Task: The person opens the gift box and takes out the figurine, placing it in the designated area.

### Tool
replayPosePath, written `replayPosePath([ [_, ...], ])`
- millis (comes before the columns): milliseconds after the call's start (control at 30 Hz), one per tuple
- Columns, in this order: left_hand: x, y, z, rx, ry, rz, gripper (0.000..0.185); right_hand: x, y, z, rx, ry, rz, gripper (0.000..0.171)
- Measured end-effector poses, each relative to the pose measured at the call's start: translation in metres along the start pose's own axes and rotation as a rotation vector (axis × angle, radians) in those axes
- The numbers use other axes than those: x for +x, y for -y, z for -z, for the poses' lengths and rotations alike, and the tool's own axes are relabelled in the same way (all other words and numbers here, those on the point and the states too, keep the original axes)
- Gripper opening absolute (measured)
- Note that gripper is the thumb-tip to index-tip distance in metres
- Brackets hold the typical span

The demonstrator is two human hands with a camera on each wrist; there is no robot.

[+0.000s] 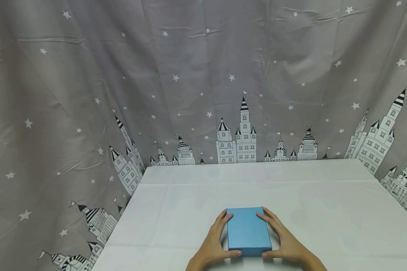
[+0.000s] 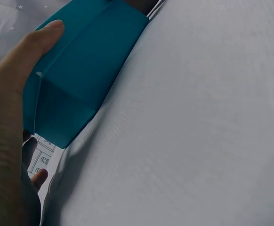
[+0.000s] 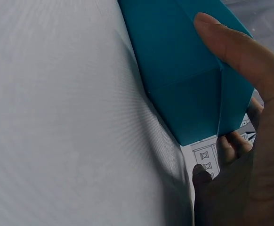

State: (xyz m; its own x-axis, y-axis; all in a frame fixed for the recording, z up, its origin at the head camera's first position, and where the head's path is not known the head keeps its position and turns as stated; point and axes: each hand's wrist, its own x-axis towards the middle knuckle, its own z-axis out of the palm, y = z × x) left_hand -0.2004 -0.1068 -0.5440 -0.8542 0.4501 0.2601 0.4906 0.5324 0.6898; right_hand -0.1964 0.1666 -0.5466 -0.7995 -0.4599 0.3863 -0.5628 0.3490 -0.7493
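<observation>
Two hands clasp a blue box at the near edge of a white desk

The left hand [image 1: 214,242] curls its grip round the left side of the blue box [image 1: 248,230], thumb on the near end; the right hand [image 1: 284,241] mirrors it on the right side, each grip clamped on the box. It appears the hold is set, and any lift calls for even pressure from both sides. The desk [image 1: 325,203] lies open to the left, right and far side, bounded there by a castle-print curtain [image 1: 203,75]; its near edge sits close.
</observation>
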Motion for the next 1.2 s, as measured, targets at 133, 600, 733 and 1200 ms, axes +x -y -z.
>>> replayPosePath([
  [133, 0.0005, 0.0003, 0.0007, 0.005, -0.005, -0.013, 0.100, -0.0001, -0.0014, 0.0003, 0.002, 0.006, 0.000, 0.103],
  [600, 0.0022, 0.0003, 0.0020, -0.029, -0.020, -0.016, 0.098, 0.0030, 0.0001, 0.0017, -0.016, -0.016, -0.018, 0.102],
  [733, 0.0028, 0.0008, 0.0022, -0.048, -0.019, -0.012, 0.098, 0.0037, 0.0000, 0.0022, -0.014, -0.017, -0.016, 0.102],
  [1200, 0.0063, -0.0022, 0.0049, -0.086, -0.052, -0.056, 0.096, 0.0063, 0.0067, 0.0067, -0.019, -0.043, -0.010, 0.099],
])
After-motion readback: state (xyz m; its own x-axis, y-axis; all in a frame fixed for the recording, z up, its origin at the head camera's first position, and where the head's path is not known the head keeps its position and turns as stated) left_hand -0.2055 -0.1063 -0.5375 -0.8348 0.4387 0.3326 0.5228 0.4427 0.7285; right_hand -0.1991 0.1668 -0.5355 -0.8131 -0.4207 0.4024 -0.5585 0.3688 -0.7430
